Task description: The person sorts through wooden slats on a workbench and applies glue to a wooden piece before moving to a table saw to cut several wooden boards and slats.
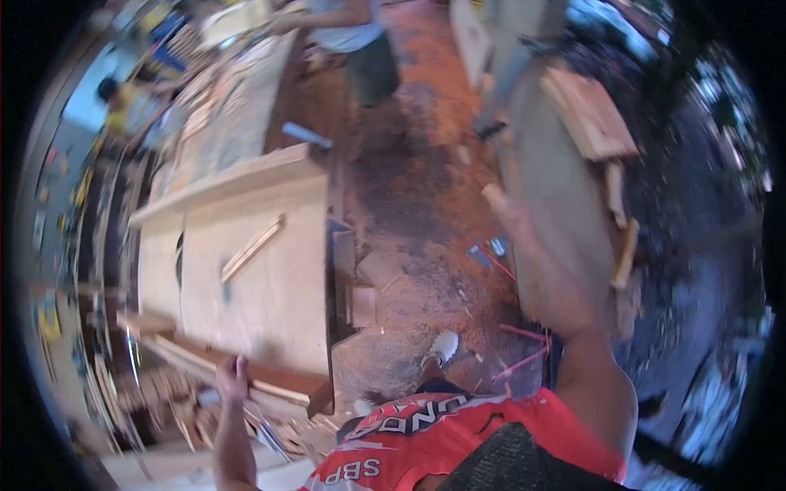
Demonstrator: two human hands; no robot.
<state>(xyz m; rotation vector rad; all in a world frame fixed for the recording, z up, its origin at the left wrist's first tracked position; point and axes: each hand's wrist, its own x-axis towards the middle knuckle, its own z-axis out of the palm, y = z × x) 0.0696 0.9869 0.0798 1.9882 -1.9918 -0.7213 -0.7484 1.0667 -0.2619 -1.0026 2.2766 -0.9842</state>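
Note:
My left hand (233, 378) is closed over a long brown wooden board (282, 381) along the near edge of a pale plywood-topped table (262, 303). On that top lies a short wooden strip (252, 249), set at a slant and apart from my hand. My right arm stretches forward over a long grey-brown surface on the right. My right hand (520, 225) is smeared by motion. A pale piece of wood (494, 196) sticks out at its fingers and seems to be held there.
A raised wooden ledge (229, 186) crosses the table's far side. Thick wood pieces (589, 114) lie on the right-hand surface (548, 188). Pink straps (524, 348) and sawdust cover the floor near my shoe (442, 348). One person (352, 41) stands ahead, another (135, 110) at far left.

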